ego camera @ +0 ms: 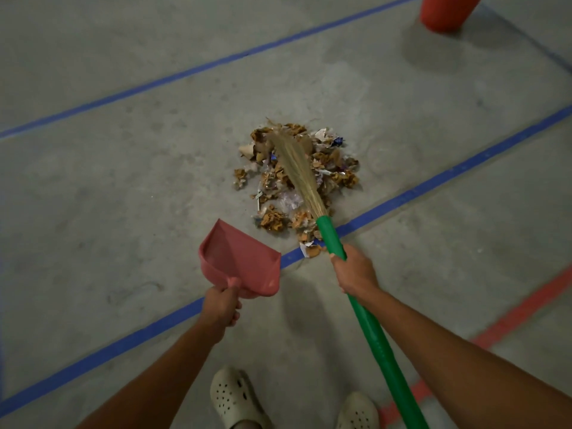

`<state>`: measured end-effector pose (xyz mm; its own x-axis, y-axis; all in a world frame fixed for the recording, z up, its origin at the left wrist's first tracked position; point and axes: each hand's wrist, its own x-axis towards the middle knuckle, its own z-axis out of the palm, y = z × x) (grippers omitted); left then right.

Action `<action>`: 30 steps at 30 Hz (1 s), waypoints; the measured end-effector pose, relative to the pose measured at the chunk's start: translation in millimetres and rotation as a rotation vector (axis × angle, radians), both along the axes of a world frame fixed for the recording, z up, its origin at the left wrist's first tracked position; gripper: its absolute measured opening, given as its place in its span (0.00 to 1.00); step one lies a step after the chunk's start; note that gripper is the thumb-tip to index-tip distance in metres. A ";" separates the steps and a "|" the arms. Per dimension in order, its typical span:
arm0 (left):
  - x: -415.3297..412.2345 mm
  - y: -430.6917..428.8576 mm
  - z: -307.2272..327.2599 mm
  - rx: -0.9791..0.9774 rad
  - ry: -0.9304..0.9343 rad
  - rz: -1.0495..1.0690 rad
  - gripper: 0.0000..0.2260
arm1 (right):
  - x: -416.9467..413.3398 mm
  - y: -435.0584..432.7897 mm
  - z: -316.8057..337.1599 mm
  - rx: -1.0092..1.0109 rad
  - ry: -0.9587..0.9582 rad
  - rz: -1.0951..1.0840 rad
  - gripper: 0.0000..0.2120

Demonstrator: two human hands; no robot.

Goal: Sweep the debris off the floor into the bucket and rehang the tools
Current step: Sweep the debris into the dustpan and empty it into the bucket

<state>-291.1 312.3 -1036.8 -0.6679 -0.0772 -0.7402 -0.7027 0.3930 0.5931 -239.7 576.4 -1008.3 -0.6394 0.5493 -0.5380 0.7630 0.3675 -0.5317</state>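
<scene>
The debris pile (297, 181) lies on the floor (123, 196) at the middle. The broom (329, 236) reaches in from the near right, its head lying across the pile. The dustpan (241, 258) is at the pile's near left, close beside it. The bucket (445, 10) stands far behind, to the right.

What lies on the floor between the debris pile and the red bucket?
Only bare concrete floor lies between the debris pile and the red bucket, darkened by a shadow near the bucket; the head view shows this.
</scene>
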 end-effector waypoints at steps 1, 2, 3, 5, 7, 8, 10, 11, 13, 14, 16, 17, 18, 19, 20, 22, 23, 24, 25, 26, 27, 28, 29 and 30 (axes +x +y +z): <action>3.5 1.2 1.9 -0.004 0.000 0.005 0.16 | 4.4 2.6 2.8 0.007 0.003 0.029 0.08; 7.1 1.2 2.7 -0.006 -0.001 0.012 0.17 | 9.0 4.2 5.3 0.018 0.010 0.059 0.09; 10.8 1.3 3.6 -0.009 -0.005 0.020 0.17 | 14.7 5.7 6.2 0.038 0.010 0.098 0.10; 17.4 -0.9 2.3 -0.017 -0.021 0.038 0.17 | 27.6 5.4 5.5 0.089 -0.017 0.204 0.12; 24.2 -5.3 -1.4 -0.036 -0.044 0.058 0.16 | 41.1 1.0 -1.0 0.104 -0.029 0.302 0.15; 27.4 -8.2 -4.9 -0.049 -0.057 0.069 0.16 | 46.7 -1.9 -6.4 0.104 -0.044 0.350 0.16; 33.1 -13.9 -13.0 -0.064 -0.073 0.093 0.16 | 53.7 -7.4 -19.8 0.124 -0.114 0.457 0.17; 35.4 -16.6 -17.9 -0.068 -0.077 0.103 0.16 | 56.0 -9.4 -28.0 0.134 -0.159 0.511 0.17; 39.1 -21.1 -27.9 -0.084 -0.086 0.120 0.15 | 58.9 -11.7 -45.6 0.138 -0.256 0.576 0.16; 40.5 -23.2 -33.1 -0.087 -0.088 0.126 0.15 | 59.4 -11.3 -54.5 0.143 -0.306 0.576 0.16; 42.8 -26.1 -42.2 -0.086 -0.092 0.118 0.15 | 58.9 -6.7 -71.7 0.169 -0.396 0.518 0.16; 43.9 -26.9 -46.3 -0.085 -0.096 0.110 0.15 | 57.6 -2.8 -79.5 0.187 -0.428 0.472 0.17; 44.6 -27.9 -50.9 -0.084 -0.097 0.102 0.14 | 55.7 1.9 -86.0 0.204 -0.446 0.424 0.17; 45.1 -28.2 -54.8 -0.083 -0.100 0.094 0.14 | 52.5 7.2 -90.4 0.219 -0.450 0.378 0.18; 45.0 -28.5 -58.8 -0.087 -0.105 0.087 0.14 | 48.2 12.8 -93.6 0.228 -0.446 0.339 0.18; 44.3 -27.8 -64.8 -0.099 -0.115 0.089 0.14 | 37.4 24.6 -95.1 0.245 -0.415 0.287 0.18; 43.9 -26.7 -66.7 -0.101 -0.119 0.094 0.14 | 32.1 29.8 -93.9 0.253 -0.395 0.274 0.18; 43.6 -25.1 -68.3 -0.099 -0.122 0.096 0.14 | 26.9 34.2 -90.9 0.258 -0.373 0.265 0.18; 42.8 -22.4 -68.3 -0.098 -0.125 0.094 0.14 | 21.8 38.2 -87.0 0.259 -0.348 0.256 0.18; 41.9 -19.2 -67.6 -0.096 -0.129 0.094 0.15 | 16.9 41.5 -82.5 0.256 -0.324 0.246 0.18; 40.8 -15.2 -65.5 -0.091 -0.133 0.096 0.14 | 12.0 43.4 -76.3 0.250 -0.298 0.236 0.18; 39.1 -11.1 -63.4 -0.086 -0.135 0.096 0.14 | 7.2 44.4 -69.6 0.239 -0.272 0.223 0.17; 36.8 -6.3 -60.8 -0.080 -0.135 0.093 0.14 | 2.3 44.3 -62.5 0.229 -0.242 0.207 0.17; 33.7 -1.4 -57.6 -0.075 -0.134 0.085 0.14 | -2.3 43.6 -55.7 0.221 -0.213 0.188 0.17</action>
